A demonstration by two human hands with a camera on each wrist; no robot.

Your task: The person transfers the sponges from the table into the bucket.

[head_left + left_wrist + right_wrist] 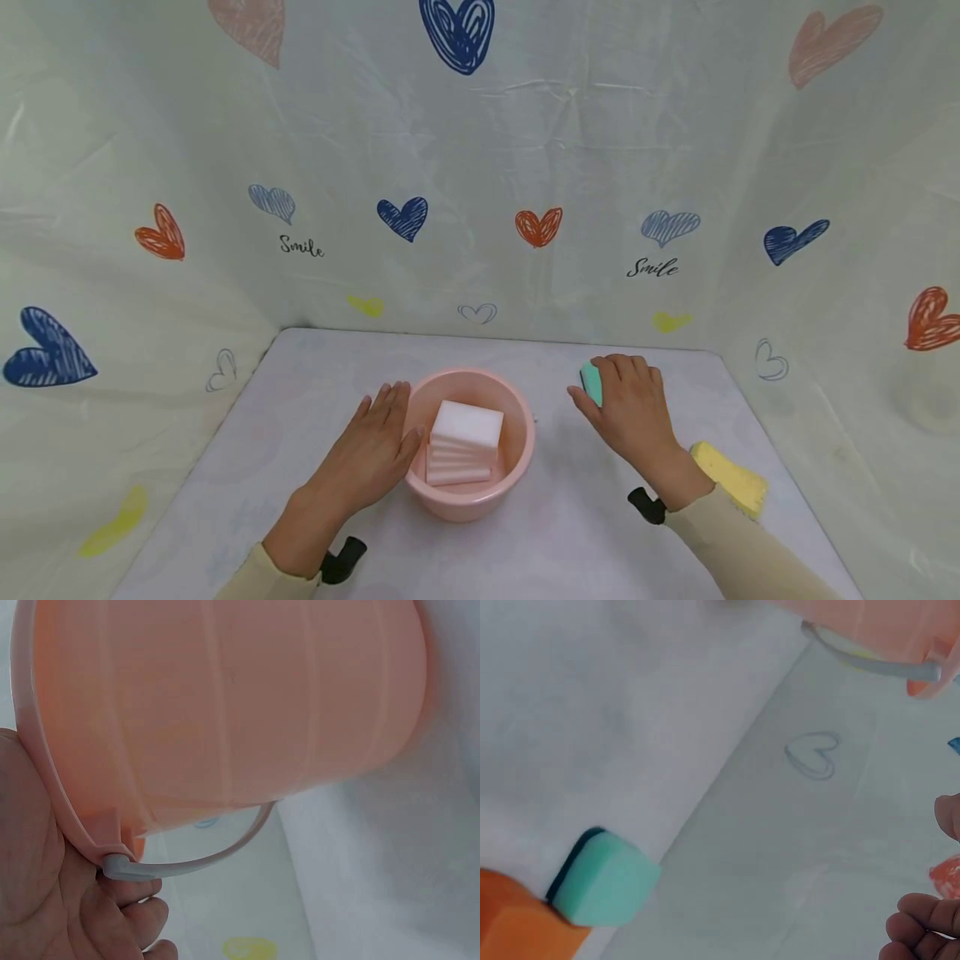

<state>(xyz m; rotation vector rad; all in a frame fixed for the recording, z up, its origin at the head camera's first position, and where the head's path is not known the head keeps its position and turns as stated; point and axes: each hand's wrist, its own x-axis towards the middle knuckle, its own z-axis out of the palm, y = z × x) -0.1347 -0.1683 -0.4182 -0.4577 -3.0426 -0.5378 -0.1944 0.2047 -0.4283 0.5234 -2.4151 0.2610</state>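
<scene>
Pink bucket [463, 508] sat mid-table [570, 533], white blocks [468, 423] stacked inside. Left grip [365, 458] lay at its 9 o'clock rim, fingers straight, clamping nothing. Right grip [636, 412] hung over the teal sponge [592, 383] at 2 o'clock, thumb apart from fingers, nothing held. Risks: orange sponge [525, 922] crowded the teal one, so a sloppy pinch might drag both; lopsided left push might slide the bucket. Far table edge ran past 12. Bare lane toward 3, then yellow sponge [729, 479] beside right wrist, easily knocked.
</scene>
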